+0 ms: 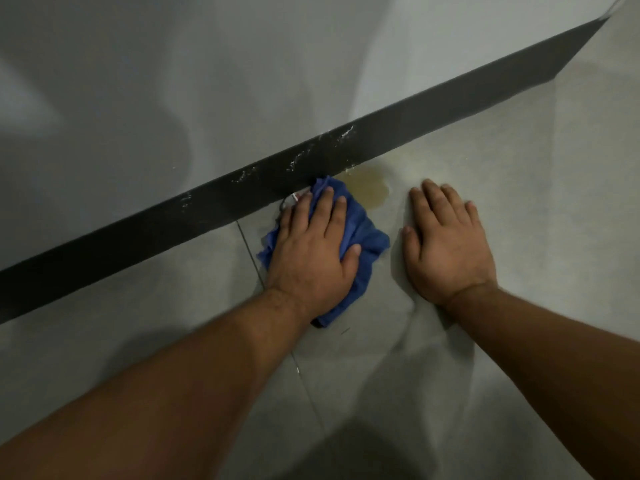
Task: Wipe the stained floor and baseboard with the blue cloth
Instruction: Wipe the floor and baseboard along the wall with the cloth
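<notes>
The blue cloth (363, 237) lies crumpled on the grey tiled floor (519, 168), its far corner touching the dark baseboard (156, 230). My left hand (311, 251) presses flat on top of the cloth, fingers pointing at the baseboard. A yellowish-brown stain (369, 188) sits on the floor just right of the cloth's far corner, against the baseboard. White splatter marks (311, 154) run along the baseboard above the cloth. My right hand (446, 240) rests palm down on the bare floor right of the cloth, fingers spread, holding nothing.
A grey wall (173, 81) rises behind the baseboard. A dark grout line (249, 251) runs from the baseboard toward me, under my left forearm. Shadows fall on the floor at the bottom of the view.
</notes>
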Demonstrator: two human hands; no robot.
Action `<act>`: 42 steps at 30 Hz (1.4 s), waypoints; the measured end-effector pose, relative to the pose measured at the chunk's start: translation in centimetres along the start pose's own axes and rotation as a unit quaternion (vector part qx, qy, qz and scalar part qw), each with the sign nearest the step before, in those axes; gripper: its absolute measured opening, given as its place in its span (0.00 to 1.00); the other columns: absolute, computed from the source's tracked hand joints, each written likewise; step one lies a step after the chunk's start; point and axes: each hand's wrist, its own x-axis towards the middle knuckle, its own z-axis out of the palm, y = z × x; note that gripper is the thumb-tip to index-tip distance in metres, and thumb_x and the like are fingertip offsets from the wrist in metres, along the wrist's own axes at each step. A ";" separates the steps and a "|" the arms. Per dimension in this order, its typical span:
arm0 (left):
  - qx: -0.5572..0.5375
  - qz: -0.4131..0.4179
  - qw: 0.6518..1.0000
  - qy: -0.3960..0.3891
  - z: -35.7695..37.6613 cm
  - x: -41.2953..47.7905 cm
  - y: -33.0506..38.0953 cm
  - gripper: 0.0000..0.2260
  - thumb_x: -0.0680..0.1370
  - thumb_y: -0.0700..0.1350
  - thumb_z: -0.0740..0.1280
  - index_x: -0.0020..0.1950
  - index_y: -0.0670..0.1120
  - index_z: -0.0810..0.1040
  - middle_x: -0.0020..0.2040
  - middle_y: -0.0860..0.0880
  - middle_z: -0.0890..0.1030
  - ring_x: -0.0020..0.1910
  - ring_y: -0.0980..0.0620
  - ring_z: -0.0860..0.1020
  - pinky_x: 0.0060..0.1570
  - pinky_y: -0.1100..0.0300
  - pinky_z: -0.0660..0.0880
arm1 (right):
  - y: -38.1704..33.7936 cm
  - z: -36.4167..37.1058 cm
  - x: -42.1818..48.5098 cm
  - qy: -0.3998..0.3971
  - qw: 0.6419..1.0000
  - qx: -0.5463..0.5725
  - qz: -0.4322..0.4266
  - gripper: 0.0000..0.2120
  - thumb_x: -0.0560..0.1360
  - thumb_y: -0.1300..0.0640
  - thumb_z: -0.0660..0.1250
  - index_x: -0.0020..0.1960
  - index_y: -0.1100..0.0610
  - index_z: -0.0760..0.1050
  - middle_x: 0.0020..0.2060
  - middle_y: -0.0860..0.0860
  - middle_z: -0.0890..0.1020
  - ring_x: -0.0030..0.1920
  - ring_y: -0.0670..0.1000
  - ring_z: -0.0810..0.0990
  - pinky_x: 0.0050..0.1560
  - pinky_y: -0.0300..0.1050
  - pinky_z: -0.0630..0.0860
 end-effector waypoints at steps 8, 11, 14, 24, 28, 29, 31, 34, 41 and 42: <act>0.013 -0.009 1.000 -0.020 0.2 -2.8 -2.2 0.32 0.82 0.58 0.50 0.82 0.41 0.56 0.83 0.40 0.59 0.80 0.39 0.59 0.81 0.42 0.55 | 0.0 -0.1 -0.2 0.003 1.000 0.002 0.017 0.30 0.83 0.42 0.47 0.81 0.53 0.55 0.80 0.53 0.59 0.80 0.54 0.54 0.79 0.60 0.53; 0.010 -0.001 1.000 0.000 -0.3 0.0 -1.2 0.32 0.82 0.56 0.50 0.81 0.38 0.58 0.81 0.38 0.61 0.79 0.38 0.61 0.80 0.42 0.57 | 0.0 -0.1 -0.3 0.011 1.000 -0.005 0.022 0.29 0.83 0.43 0.47 0.81 0.54 0.56 0.80 0.53 0.60 0.80 0.54 0.55 0.79 0.60 0.54; 0.013 0.027 1.000 -0.005 -0.5 2.6 0.2 0.33 0.81 0.57 0.50 0.82 0.39 0.56 0.82 0.39 0.59 0.79 0.40 0.59 0.80 0.43 0.54 | -0.1 -0.1 -0.3 0.018 1.000 -0.003 0.022 0.28 0.83 0.45 0.49 0.81 0.54 0.57 0.80 0.53 0.61 0.80 0.54 0.56 0.78 0.60 0.54; 0.046 0.069 0.996 -0.038 -0.5 0.8 -0.4 0.33 0.82 0.57 0.46 0.83 0.39 0.52 0.83 0.39 0.56 0.81 0.39 0.57 0.80 0.41 0.54 | -0.2 -0.6 -0.4 0.010 0.999 -0.004 0.036 0.28 0.82 0.47 0.50 0.80 0.54 0.58 0.79 0.54 0.62 0.79 0.56 0.57 0.78 0.60 0.54; 0.046 0.036 0.998 -0.021 -1.0 4.0 1.3 0.34 0.81 0.56 0.47 0.82 0.37 0.54 0.82 0.37 0.58 0.77 0.38 0.61 0.78 0.42 0.58 | -0.2 -0.4 -0.4 0.016 0.999 0.001 0.037 0.28 0.82 0.46 0.50 0.80 0.55 0.58 0.79 0.54 0.63 0.79 0.57 0.58 0.78 0.60 0.55; 0.046 0.039 0.998 -0.018 -1.0 4.7 1.8 0.33 0.81 0.55 0.49 0.82 0.37 0.54 0.82 0.38 0.58 0.77 0.39 0.62 0.78 0.42 0.58 | -0.2 -0.4 -0.4 0.019 0.999 0.004 0.035 0.28 0.82 0.47 0.50 0.80 0.55 0.59 0.79 0.54 0.63 0.79 0.57 0.58 0.78 0.61 0.56; 0.037 0.057 0.998 -0.016 -0.9 5.5 2.3 0.32 0.82 0.55 0.51 0.82 0.39 0.53 0.82 0.40 0.57 0.78 0.40 0.60 0.79 0.42 0.56 | -0.2 -0.3 -0.3 0.021 0.999 0.007 0.032 0.28 0.82 0.47 0.50 0.80 0.56 0.60 0.79 0.55 0.64 0.78 0.58 0.59 0.77 0.61 0.56; 0.004 0.089 0.996 -0.021 -0.8 4.5 1.7 0.32 0.82 0.56 0.52 0.83 0.42 0.54 0.84 0.42 0.56 0.82 0.41 0.55 0.81 0.44 0.51 | -0.1 -0.5 -0.3 0.016 0.999 0.011 0.033 0.29 0.81 0.47 0.50 0.80 0.56 0.59 0.79 0.55 0.63 0.79 0.58 0.58 0.78 0.60 0.56; 0.030 0.091 0.994 -0.048 -0.8 3.2 0.3 0.33 0.82 0.56 0.49 0.83 0.41 0.50 0.84 0.40 0.53 0.83 0.41 0.52 0.81 0.43 0.51 | 0.0 -0.2 -0.4 0.017 0.999 0.013 0.038 0.30 0.81 0.46 0.48 0.80 0.55 0.59 0.79 0.54 0.63 0.79 0.56 0.58 0.79 0.59 0.55; 0.031 0.086 0.995 -0.038 -0.8 4.2 0.9 0.33 0.82 0.56 0.49 0.83 0.40 0.51 0.84 0.39 0.54 0.83 0.40 0.53 0.81 0.43 0.51 | 0.0 -0.1 -0.4 0.019 0.999 0.014 0.036 0.29 0.81 0.46 0.48 0.80 0.55 0.59 0.79 0.54 0.63 0.79 0.57 0.58 0.79 0.59 0.55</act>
